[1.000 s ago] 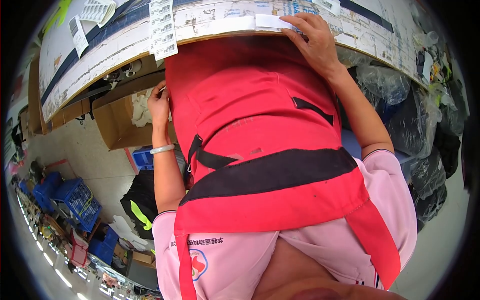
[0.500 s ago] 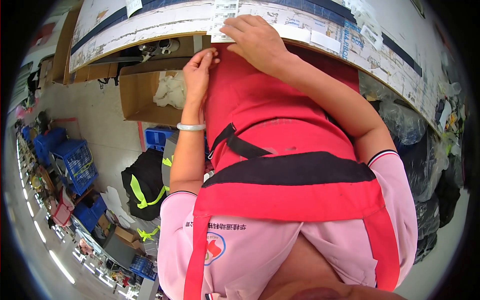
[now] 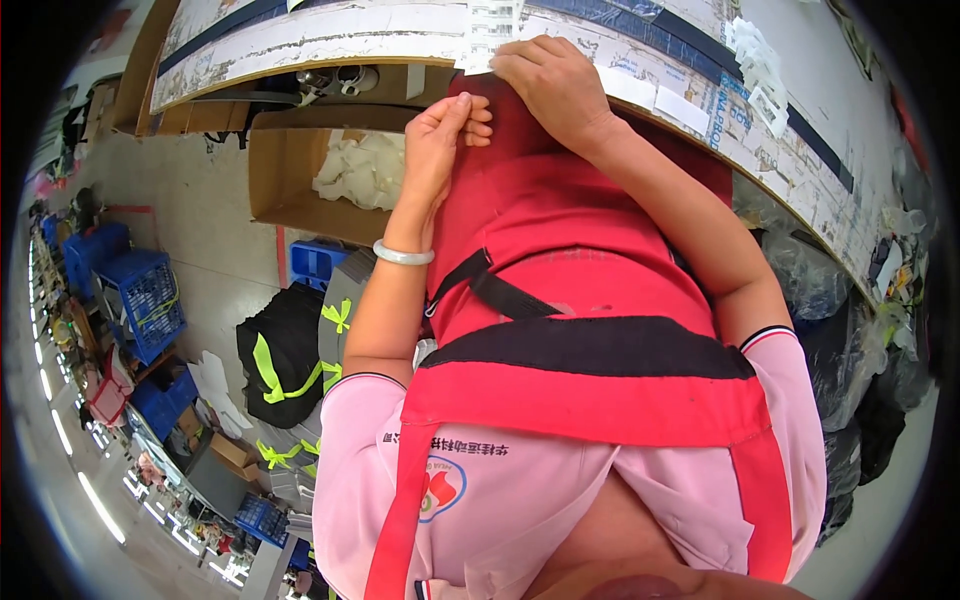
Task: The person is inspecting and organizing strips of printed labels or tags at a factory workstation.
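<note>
A strip of white printed labels (image 3: 490,28) hangs over the near edge of the worn white tabletop (image 3: 330,50). My right hand (image 3: 560,88) is at the strip's lower right side, its bent fingers closed at the paper's edge. To the left and a little lower, my left hand (image 3: 445,130) is held in front of the red apron (image 3: 590,220). Its fingers are curled in with the thumb pressed against them; anything between them is too small to make out. The left hand is apart from the strip.
Below the table's edge, a cardboard box (image 3: 280,170) holds crumpled white material (image 3: 362,170). A black bundle (image 3: 285,335) with yellow-green ties and a blue crate (image 3: 140,305) stand on the left. A cluster of white pieces (image 3: 762,80) lies on the table; clear plastic bags (image 3: 805,275) fill the right.
The view has shifted, so most things sit further right. My left hand has curled its fingers more tightly and moved slightly down from the table edge. My right hand remains by the label strip.
</note>
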`<control>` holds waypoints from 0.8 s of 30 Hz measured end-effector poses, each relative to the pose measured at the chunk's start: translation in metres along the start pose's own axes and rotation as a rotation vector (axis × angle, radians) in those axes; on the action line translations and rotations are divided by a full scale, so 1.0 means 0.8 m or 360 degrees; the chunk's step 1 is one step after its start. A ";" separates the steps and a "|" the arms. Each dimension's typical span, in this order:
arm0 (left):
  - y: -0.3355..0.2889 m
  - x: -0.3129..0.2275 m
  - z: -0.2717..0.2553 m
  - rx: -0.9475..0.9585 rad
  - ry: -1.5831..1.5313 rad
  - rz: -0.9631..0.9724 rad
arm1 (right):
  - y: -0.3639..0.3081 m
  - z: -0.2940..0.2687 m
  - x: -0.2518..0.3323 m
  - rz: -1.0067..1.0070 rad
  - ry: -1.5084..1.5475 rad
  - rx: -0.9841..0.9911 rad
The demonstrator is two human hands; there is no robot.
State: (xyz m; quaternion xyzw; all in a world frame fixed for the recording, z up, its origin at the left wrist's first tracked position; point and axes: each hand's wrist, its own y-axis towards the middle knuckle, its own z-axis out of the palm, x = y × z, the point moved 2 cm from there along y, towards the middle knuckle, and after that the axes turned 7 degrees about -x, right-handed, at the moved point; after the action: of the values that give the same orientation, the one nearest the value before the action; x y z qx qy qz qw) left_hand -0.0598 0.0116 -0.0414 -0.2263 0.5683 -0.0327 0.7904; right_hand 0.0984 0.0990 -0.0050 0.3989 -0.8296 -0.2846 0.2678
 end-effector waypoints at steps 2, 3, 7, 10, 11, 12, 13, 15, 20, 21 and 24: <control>-0.001 0.002 -0.005 -0.0015 -0.0012 -0.0005 | 0.000 -0.004 0.001 0.0020 0.0081 0.0149; -0.002 0.003 -0.006 -0.0007 0.0002 -0.0038 | 0.000 -0.007 0.002 0.0053 0.0118 0.0131; -0.007 -0.011 -0.007 0.0171 -0.0145 -0.0292 | 0.002 -0.021 0.008 0.0050 0.0288 -0.0099; -0.013 -0.031 0.004 0.0295 -0.0287 -0.0394 | 0.001 -0.045 0.026 -0.0081 0.0378 -0.0022; -0.012 -0.030 0.006 0.0290 -0.0288 -0.0393 | -0.002 -0.058 0.039 -0.0066 0.0529 0.0187; -0.010 -0.029 0.009 0.0163 -0.0310 -0.0313 | -0.008 -0.069 0.053 -0.0125 0.0627 0.0296; -0.009 -0.031 0.012 0.0033 -0.0329 -0.0237 | -0.014 -0.078 0.065 -0.0182 0.0728 0.0406; -0.013 -0.042 0.018 0.0101 -0.0230 -0.0128 | -0.023 -0.099 0.082 0.0180 0.1175 0.0550; -0.046 -0.058 0.049 0.0252 0.0161 -0.0022 | -0.014 -0.122 0.027 0.1339 0.1247 0.0208; -0.053 -0.060 0.053 0.0348 0.0368 0.0013 | -0.015 -0.120 0.019 0.1351 0.1234 0.0195; -0.061 -0.058 0.074 0.0443 0.0334 0.0048 | -0.012 -0.124 0.010 0.1352 0.1425 0.0408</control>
State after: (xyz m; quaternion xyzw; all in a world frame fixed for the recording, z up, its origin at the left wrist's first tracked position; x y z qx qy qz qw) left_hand -0.0123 0.0014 0.0336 -0.1016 0.6411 -0.1226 0.7507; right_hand 0.1656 0.0614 0.0594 0.1440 -0.7507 0.1427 0.6288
